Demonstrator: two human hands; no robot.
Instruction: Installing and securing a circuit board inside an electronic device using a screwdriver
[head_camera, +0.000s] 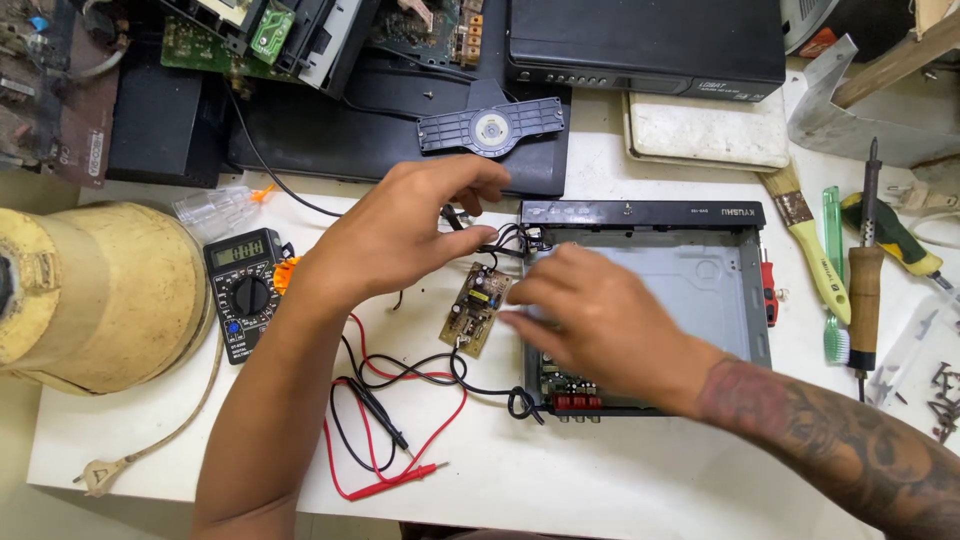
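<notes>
Hands over white work surface (620, 480). Left hand (400, 235) pinched thin black wires (505, 240) at corner of open grey metal player chassis (700, 290), apparently keeping leads taut and clear. Right hand (590, 320), fingers loosely curled, touched edge of small tan circuit board (477, 307) lying just beside chassis, seemingly steadying it; firm grip not discernible. Black multimeter (245, 290) with red and black probe leads (390, 430) parked left, near. Wooden-handled soldering iron (866, 280) set right, apart.
</notes>
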